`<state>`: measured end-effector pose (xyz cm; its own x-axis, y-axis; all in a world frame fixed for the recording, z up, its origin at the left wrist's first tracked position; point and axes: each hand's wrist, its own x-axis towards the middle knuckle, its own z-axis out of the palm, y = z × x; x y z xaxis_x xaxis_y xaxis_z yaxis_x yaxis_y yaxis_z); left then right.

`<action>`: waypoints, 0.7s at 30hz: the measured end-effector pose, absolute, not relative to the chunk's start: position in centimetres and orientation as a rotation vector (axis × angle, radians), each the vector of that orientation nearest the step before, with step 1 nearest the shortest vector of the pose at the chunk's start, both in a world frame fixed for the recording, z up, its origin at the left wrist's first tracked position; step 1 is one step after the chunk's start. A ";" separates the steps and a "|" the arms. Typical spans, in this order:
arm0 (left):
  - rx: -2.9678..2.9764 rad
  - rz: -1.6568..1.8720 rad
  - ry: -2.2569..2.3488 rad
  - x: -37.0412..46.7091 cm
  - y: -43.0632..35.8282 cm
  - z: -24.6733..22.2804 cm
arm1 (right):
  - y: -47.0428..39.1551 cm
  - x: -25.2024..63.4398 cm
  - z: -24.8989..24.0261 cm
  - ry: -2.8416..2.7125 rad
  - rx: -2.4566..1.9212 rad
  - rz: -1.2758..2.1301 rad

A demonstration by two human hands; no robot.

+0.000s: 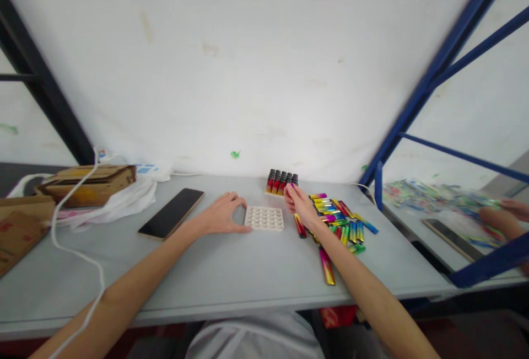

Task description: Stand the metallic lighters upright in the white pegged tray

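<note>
A white tray with rows of round holes lies flat on the grey table. My left hand is at its left end, the thumb at the near corner and the forefinger at the far corner, holding it. My right hand is closed in a pinch beyond the tray's right side. A bit of shiny purple shows at its fingertips, seemingly a metallic tube mostly hidden by the fingers. Just behind that hand stands a block of red-and-gold tubes with black tops, in rows. Loose shiny multicoloured tubes lie around my right forearm.
A dark phone-like slab lies left of my left hand. Cardboard boxes and a white plastic bag sit farther left. A white cable hangs across my left arm. Beyond the blue frame, another person's hands are at a neighbouring table.
</note>
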<state>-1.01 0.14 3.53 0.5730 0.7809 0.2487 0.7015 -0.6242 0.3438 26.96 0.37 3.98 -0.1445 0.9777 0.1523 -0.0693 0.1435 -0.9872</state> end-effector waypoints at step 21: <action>2.589 0.635 1.198 1.0 1.1 2.0 | 0.4 26.8 2.9 -1.586 -1.212 0.608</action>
<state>1.02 1.10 2.03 0.5745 0.7648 0.2915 0.6705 -0.6440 0.3683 26.75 0.39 2.89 0.0105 0.9127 0.4085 0.4064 0.3693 -0.8357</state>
